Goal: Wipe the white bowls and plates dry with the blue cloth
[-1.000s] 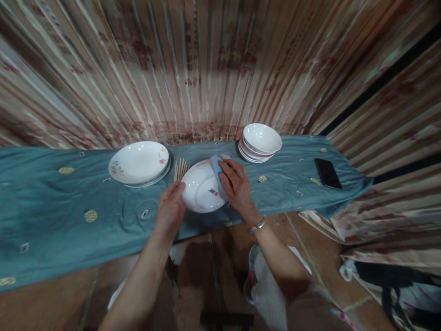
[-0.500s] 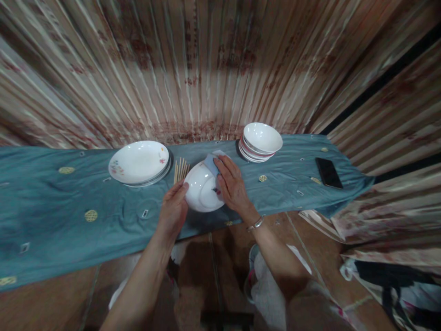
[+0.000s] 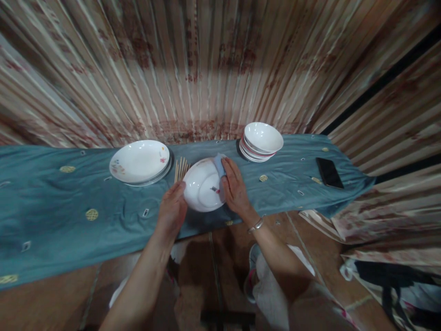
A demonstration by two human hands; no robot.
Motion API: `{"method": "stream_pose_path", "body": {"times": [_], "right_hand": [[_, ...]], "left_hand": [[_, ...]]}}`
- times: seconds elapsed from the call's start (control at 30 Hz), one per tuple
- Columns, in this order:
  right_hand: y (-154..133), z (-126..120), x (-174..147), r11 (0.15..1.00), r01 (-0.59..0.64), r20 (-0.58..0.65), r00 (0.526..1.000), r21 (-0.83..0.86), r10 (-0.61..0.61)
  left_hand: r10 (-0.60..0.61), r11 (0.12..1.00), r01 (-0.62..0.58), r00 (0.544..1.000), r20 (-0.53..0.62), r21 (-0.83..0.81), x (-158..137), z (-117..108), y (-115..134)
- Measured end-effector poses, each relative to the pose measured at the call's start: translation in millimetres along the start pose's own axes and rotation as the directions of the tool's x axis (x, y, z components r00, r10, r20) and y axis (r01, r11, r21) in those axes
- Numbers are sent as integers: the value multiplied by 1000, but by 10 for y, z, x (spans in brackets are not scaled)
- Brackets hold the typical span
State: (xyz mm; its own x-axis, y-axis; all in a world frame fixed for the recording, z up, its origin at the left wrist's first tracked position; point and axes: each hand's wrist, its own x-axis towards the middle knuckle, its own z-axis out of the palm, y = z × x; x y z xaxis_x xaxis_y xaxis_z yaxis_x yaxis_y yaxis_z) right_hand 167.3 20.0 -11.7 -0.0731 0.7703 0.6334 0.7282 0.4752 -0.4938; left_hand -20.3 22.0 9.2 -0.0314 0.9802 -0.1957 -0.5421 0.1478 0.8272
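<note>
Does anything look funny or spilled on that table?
Only the black smartphone seems slightly odd: it's no dish, yet lies right of the stacked bowls on the tablecloth. I see no spills or damage.

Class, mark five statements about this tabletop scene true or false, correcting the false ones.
1. The left hand grips a white dish at its edge. True.
2. The right hand is empty. False: it holds a blue cloth against the dish.
3. Thin sticks show between the plate stack and the dish. True.
4. The phone lies left of the bowl stack. False: it lies to the right.
5. A band circles the right wrist. True.
</note>
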Motion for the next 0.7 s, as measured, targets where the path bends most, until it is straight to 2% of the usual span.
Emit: {"method": "stream_pose_path", "body": {"times": [0.57,0.7], "right_hand": [[70,35,-52,999,-23,-4,1000,25,24],[88,-6,-10,999,-33,6,999,37,33]], "left_hand": [[-10,995,7,999,-31,-104,21,0,-30],[-8,991,10,1000,13,-131,16,51,-86]]}}
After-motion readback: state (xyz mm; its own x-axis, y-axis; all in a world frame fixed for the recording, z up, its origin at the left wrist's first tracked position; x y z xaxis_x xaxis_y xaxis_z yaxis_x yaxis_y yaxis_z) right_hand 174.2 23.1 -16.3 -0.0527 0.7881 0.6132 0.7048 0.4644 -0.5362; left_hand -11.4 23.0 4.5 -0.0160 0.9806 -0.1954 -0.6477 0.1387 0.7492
